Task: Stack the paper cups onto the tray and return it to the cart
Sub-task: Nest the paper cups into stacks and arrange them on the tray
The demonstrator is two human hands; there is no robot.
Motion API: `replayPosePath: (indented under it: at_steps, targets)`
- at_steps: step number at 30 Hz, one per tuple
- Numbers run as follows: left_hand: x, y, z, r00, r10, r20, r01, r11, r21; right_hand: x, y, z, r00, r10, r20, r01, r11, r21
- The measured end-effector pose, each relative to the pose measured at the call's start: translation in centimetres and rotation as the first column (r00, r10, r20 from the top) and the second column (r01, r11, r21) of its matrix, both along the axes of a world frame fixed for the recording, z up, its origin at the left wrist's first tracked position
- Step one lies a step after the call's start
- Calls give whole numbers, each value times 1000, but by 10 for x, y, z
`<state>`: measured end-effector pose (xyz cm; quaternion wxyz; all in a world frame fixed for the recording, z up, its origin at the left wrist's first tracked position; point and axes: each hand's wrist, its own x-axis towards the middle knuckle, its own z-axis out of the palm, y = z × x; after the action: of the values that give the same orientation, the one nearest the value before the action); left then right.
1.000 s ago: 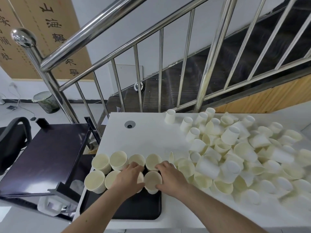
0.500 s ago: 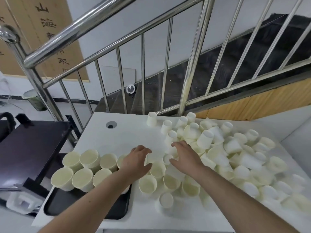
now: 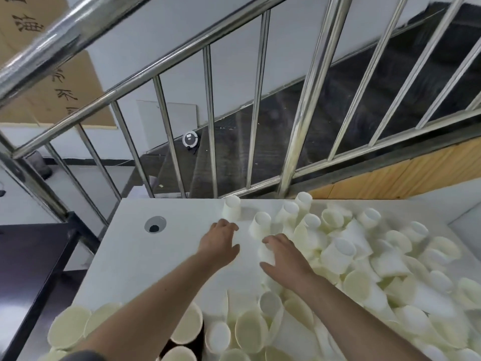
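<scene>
Many cups (image 3: 338,254) on the bench (image 3: 161,259) are light and crushable, so your spread, empty left hand (image 3: 218,246) and right hand (image 3: 283,256) should pinch sidewalls gently.

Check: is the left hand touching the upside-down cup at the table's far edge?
Cannot tell. In the head view the left hand's fingertips reach the base of the cup, but motion blur hides any contact or gap.

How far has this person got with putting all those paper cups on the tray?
Only a start. A few cream paper cups stand upright at the bottom left, where a dark sliver of the black tray shows. Both the left hand and right hand reach, empty, toward the big loose pile of white paper cups covering the white table. Nearly all stacking, and the return to the cart, remains.
</scene>
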<state>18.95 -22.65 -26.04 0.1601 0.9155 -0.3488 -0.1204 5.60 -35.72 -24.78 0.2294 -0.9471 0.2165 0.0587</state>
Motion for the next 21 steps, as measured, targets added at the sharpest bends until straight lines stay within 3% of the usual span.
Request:
replayPosePath:
  at_steps: [14,21]
  targets:
    - [117,-79,-53,998,-60,26,56,992,110,110,-35,-33,998,-57,-35,60,995,85]
    - [131,-90,-72,997,-50,-63,52,998,24,111,-37,-37,996,-86,-13,87,988,128]
